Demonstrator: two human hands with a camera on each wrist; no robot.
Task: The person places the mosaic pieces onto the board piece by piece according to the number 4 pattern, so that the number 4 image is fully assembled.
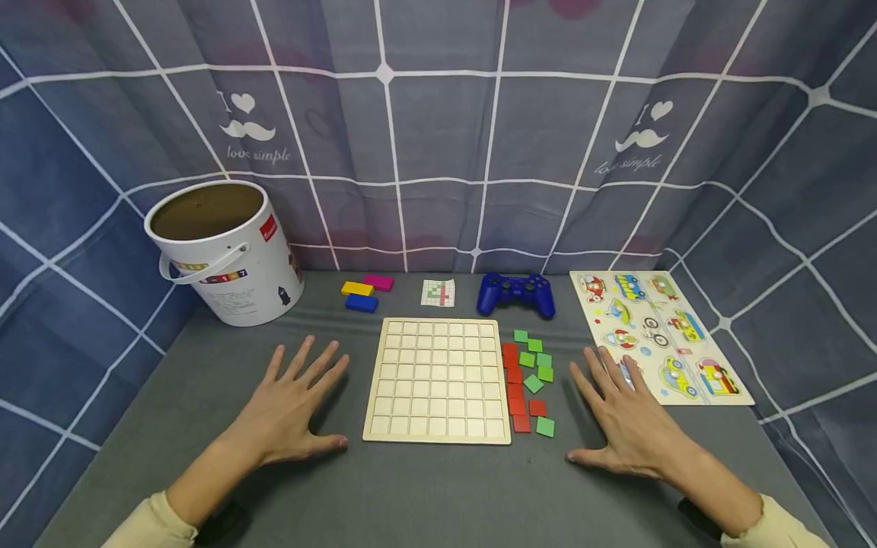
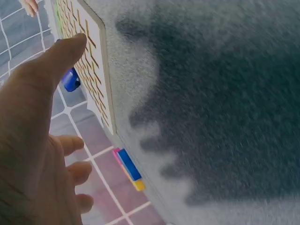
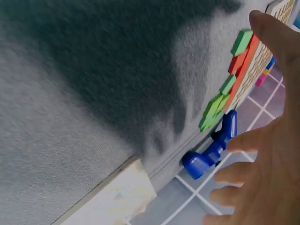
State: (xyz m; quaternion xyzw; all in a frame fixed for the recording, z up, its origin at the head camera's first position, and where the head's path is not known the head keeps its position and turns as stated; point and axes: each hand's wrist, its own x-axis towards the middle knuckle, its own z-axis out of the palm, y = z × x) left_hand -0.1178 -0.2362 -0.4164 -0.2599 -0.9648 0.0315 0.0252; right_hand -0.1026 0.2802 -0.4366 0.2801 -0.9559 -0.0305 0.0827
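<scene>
My left hand (image 1: pixel 291 407) is spread over the grey table to the left of a wooden grid board (image 1: pixel 436 380), holding nothing. In the left wrist view its thumb (image 2: pixel 70 49) overlaps the board, and a hand shadow falls on the cloth. To the right, my right hand (image 1: pixel 626 418) is also spread and holds nothing, its fingertips near the edge of a picture puzzle board (image 1: pixel 647 304). Between the grid board and that hand lie several red square tiles (image 1: pixel 515 390) and several green square tiles (image 1: pixel 533 383). The grid's squares hold no tiles.
A white bucket (image 1: pixel 240 281) with a handle stands at the back left. Yellow (image 1: pixel 357 288), magenta (image 1: pixel 379 282) and blue blocks (image 1: pixel 361 303) lie beside it. A small pattern card (image 1: pixel 438 293) and a blue game controller (image 1: pixel 515 294) sit behind the grid board. A checked curtain (image 1: pixel 438 137) surrounds the table.
</scene>
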